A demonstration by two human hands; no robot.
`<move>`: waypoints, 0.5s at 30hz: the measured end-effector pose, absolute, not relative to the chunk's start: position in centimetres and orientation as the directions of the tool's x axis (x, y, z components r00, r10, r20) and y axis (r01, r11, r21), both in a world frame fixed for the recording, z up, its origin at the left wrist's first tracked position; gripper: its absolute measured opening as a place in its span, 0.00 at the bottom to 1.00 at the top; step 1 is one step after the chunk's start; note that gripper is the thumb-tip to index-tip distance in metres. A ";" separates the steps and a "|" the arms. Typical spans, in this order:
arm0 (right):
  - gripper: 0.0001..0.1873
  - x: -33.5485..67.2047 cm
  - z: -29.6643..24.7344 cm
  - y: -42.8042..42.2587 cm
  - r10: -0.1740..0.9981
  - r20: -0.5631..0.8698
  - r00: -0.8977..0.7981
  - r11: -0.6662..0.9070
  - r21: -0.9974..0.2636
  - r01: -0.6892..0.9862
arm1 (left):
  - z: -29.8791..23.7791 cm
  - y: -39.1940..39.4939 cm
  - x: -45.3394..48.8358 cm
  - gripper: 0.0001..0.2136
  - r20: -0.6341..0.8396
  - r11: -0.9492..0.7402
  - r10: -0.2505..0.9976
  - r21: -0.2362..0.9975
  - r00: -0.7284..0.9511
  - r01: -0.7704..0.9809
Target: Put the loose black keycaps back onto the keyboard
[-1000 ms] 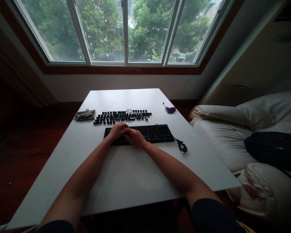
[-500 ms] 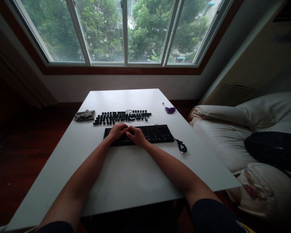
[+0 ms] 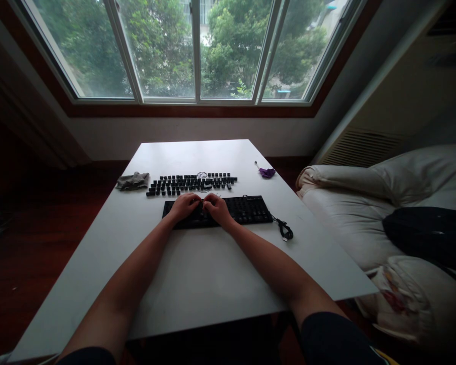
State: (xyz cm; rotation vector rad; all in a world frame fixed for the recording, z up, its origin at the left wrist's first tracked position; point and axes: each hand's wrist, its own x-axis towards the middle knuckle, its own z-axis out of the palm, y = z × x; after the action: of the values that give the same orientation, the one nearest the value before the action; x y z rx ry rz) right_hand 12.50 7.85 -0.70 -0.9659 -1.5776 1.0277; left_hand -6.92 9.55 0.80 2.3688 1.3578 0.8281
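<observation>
A black keyboard (image 3: 247, 209) lies on the white table in front of me, its cable bundled at the right end. My left hand (image 3: 186, 205) is over its left half, fingers curled together at the keys. Close beside it, my right hand (image 3: 215, 207) is closed in a pinch above the same keys. Thin wire-like ends show just beyond the right fingers; what they belong to is too small to tell. Whatever lies between the fingertips of either hand is hidden. Behind the keyboard, several loose black keycaps (image 3: 180, 183) stand in rows.
A grey cloth (image 3: 133, 181) lies at the table's left edge. Near the right edge are a purple cloth (image 3: 266, 173) and a thin white stick. The coiled cable (image 3: 285, 230) rests right of the keyboard. A pale sofa (image 3: 338, 203) with a dark bag stands to the right.
My right hand has drawn slightly right, away from the left fingertips, opening a small gap between the hands. The left hand and the keyboard stay in place.
</observation>
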 end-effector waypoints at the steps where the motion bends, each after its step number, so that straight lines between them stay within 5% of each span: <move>1: 0.05 12.5 -0.8 8.0 0.939 0.289 -0.187 0.307 -0.949 0.073 | 0.8 9.5 -6.9 0.10 0.337 -0.516 0.856 0.505 0.392 0.692; 15: 0.17 12.6 -0.1 7.6 0.949 0.271 -0.164 0.292 -0.948 0.124 | 0.9 9.5 -7.0 0.10 0.341 -0.523 0.852 0.517 0.397 0.678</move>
State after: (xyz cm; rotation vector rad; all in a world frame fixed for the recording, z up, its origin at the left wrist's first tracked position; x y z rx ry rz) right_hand 12.59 7.62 -0.06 -1.0227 -1.5466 1.0208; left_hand -7.03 9.47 0.88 2.3632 1.3369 0.8389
